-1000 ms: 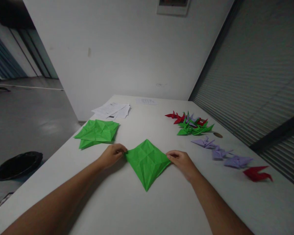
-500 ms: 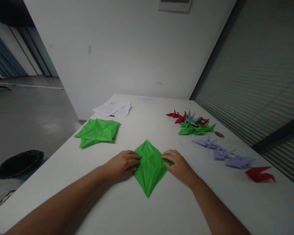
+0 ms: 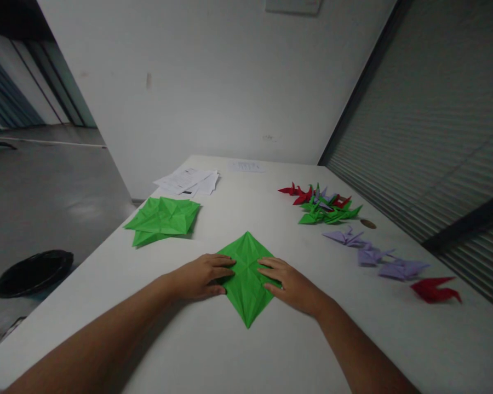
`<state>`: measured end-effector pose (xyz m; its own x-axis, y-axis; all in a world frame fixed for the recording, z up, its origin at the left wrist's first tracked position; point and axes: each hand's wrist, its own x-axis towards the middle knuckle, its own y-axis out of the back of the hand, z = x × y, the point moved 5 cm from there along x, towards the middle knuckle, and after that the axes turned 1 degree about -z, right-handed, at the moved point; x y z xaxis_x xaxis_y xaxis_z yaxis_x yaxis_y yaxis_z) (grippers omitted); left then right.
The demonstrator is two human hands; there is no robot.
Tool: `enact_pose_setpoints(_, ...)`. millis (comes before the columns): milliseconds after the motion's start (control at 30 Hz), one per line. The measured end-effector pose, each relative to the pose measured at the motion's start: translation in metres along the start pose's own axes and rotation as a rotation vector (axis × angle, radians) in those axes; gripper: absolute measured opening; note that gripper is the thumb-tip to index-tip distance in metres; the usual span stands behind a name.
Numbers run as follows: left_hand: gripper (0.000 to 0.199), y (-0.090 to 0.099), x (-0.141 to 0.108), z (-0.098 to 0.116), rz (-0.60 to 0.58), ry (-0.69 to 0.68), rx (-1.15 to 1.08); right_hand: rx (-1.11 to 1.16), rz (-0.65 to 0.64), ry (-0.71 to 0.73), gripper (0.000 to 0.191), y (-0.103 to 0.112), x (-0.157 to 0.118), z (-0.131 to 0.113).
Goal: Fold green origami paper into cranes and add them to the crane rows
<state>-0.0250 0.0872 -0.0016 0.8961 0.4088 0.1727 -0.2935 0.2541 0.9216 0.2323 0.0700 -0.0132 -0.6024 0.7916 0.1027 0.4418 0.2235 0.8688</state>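
Note:
A green sheet of creased origami paper (image 3: pixel 247 273) lies flat on the white table (image 3: pixel 246 361), turned so that one corner points toward me. Crease lines cross its middle. My left hand (image 3: pixel 205 275) rests over its left corner with the fingers stretched out and the palm down. Over the right corner lies my right hand (image 3: pixel 285 278), its fingers spread flat on the paper. Both side corners of the sheet are partly hidden under the hands.
More creased green sheets (image 3: pixel 164 219) are stacked at the left, before some printed papers (image 3: pixel 189 180). Folded cranes in green, red and purple (image 3: pixel 326 210) pile up at the right. Several purple cranes (image 3: pixel 370 255) and a red one (image 3: pixel 435 290) line the right edge. A bin (image 3: pixel 33 273) stands on the floor.
The green sheet has opened out wider and lies flatter. My right hand has moved inward onto the paper, and my left fingers now lie flatter over its left corner.

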Motion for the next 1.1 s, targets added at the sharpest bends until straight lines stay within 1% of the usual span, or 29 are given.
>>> enact_pose_setpoints(100,0.057,0.001,-0.002,-0.004,-0.023,0.034,-0.041,0.003,-0.008,0.002,0.042,0.001,-0.002,0.001)
enact_pose_setpoints(233,0.05,0.001,-0.003,-0.006,0.003,0.081,-0.086,0.011,-0.029,-0.002,0.047,0.003,-0.004,0.0)
enact_pose_setpoints(300,0.047,0.001,-0.002,-0.006,0.028,0.088,-0.103,0.026,-0.044,-0.007,0.057,0.005,-0.006,-0.001)
enact_pose_setpoints(433,0.046,0.002,-0.001,-0.004,0.056,0.085,-0.102,0.058,-0.065,0.0,0.089,0.006,-0.01,-0.002)
enact_pose_setpoints(533,0.046,0.003,-0.001,-0.003,0.046,0.081,-0.093,0.043,-0.062,0.037,0.099,0.006,-0.01,-0.007)
enact_pose_setpoints(600,0.049,0.004,-0.002,-0.003,0.052,0.067,-0.095,0.017,-0.037,0.074,0.097,0.007,-0.009,-0.012)
enact_pose_setpoints(700,0.052,0.004,-0.004,-0.003,0.066,0.044,-0.097,-0.056,0.006,0.126,0.087,0.009,-0.007,-0.02)
enact_pose_setpoints(867,0.06,0.001,-0.004,-0.004,0.057,0.037,-0.067,-0.155,0.021,0.182,0.072,0.008,-0.006,-0.027)
enact_pose_setpoints(1000,0.067,0.001,-0.003,-0.002,0.043,0.029,-0.033,-0.17,0.044,0.194,0.062,0.005,-0.005,-0.027)
enact_pose_setpoints(1100,0.066,0.002,-0.001,0.001,0.075,0.028,-0.009,-0.141,0.064,0.179,0.058,0.005,-0.003,-0.025)
